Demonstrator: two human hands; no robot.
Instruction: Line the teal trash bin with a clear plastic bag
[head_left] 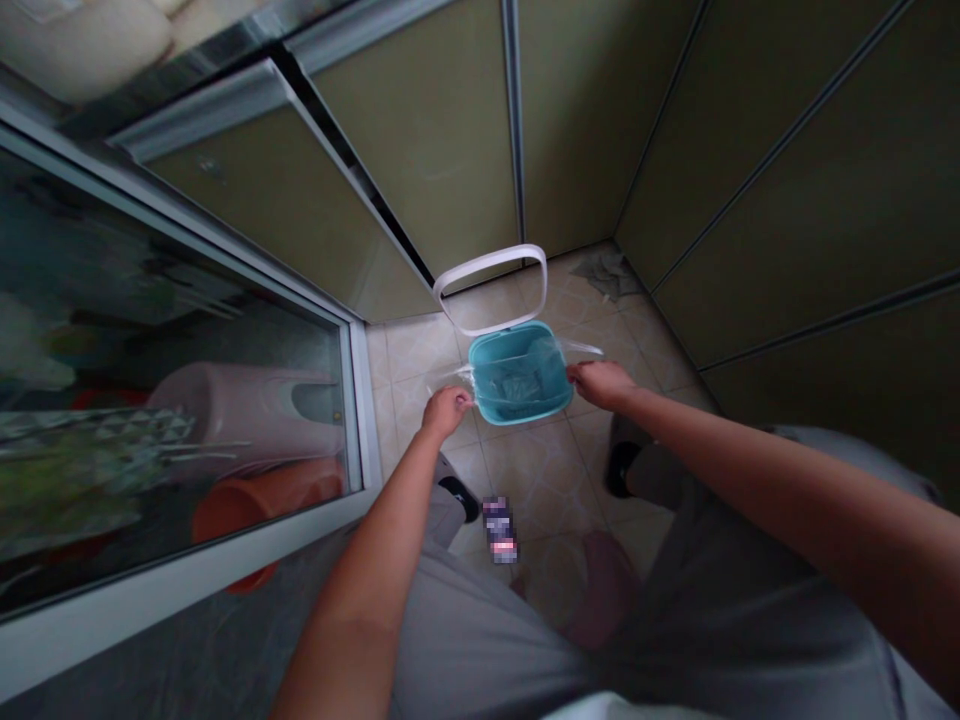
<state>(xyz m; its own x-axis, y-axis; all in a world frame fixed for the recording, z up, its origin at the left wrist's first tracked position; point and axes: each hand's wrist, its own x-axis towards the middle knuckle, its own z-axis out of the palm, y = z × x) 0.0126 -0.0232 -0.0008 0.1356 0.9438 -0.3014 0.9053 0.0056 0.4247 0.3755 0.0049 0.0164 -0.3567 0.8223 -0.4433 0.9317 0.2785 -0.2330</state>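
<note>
Hands grip a clear plastic liner (pixel 525 375) at the teal bin (pixel 520 372); left hand (pixel 445 411) pinches its left edge, right hand (pixel 600 383) its right (white lid ring (pixel 489 270) raised behind the bin).

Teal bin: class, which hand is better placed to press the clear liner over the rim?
Neither clearly: left hand and right hand each grip the liner at opposite sides of the teal bin.
</note>
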